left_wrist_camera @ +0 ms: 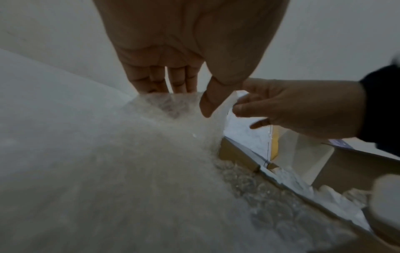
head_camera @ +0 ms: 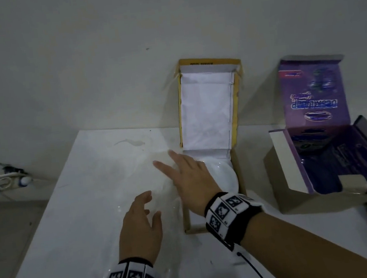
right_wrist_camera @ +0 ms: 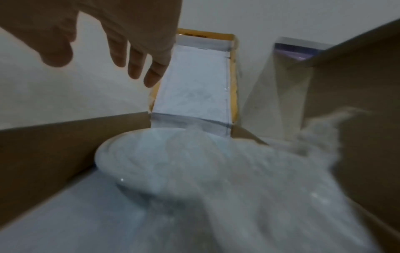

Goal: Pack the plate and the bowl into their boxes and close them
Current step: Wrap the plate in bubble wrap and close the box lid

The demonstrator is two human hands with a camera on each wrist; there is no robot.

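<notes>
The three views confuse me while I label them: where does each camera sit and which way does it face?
Head: above, facing down at the table; both hands, wristbands.
Left wrist: along the left hand over bubble wrap; right hand too.
Right wrist: along right fingers into the plate's box.
Shared: the yellow-edged box lid.

Dim, grainy, blurred, edge-warped views

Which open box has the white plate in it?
The yellow-edged cardboard box by the right hand holds the white plate. The purple printed box has none.
</notes>
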